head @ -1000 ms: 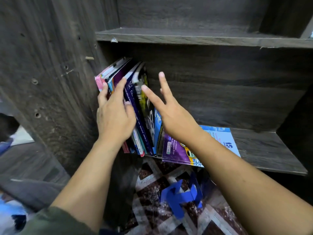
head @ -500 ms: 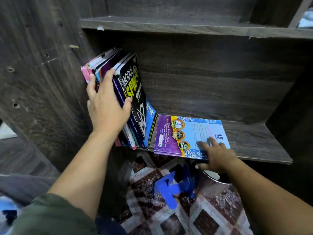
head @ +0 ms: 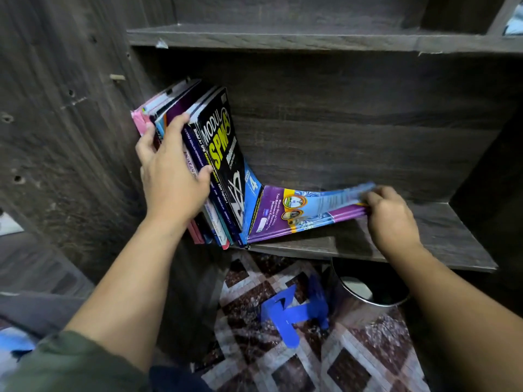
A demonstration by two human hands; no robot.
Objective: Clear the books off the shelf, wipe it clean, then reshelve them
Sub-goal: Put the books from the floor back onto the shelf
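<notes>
Head view: my right hand [head: 392, 216] pinches the right edge of the purple-and-blue workbook [head: 305, 210], long axis left-right, raised off the shelf [head: 441, 239], its left end against the leaning books [head: 220, 154] that my open left hand [head: 172, 176] braces.

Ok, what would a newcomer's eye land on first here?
The black MODUL SPM book, yellow-lettered, leans among others at the left of the shelf, with the left hand on their spines. Beside it, the right hand pinches the raised edge of a purple and blue book. A blue plastic piece lies on the floor below.
</notes>
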